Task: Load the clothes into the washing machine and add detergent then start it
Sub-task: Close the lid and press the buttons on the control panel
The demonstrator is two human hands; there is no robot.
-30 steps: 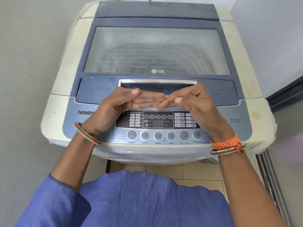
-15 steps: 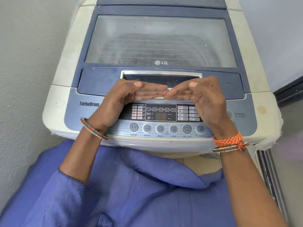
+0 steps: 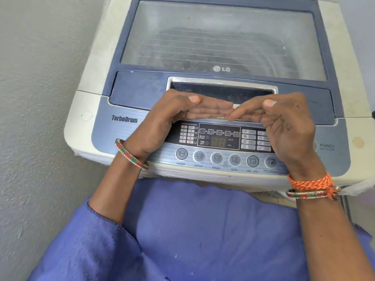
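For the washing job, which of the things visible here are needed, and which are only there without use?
Needed for the job:
washing machine
lid, closed
lid handle
control panel
left hand and right hand, over the handle, holding nothing

Only there:
bangles
orange wrist thread
wall

No clothes or detergent are in view.

Bright even daylight, soft faint shadows, sharp centre, wide-angle bending at edges, slight blur
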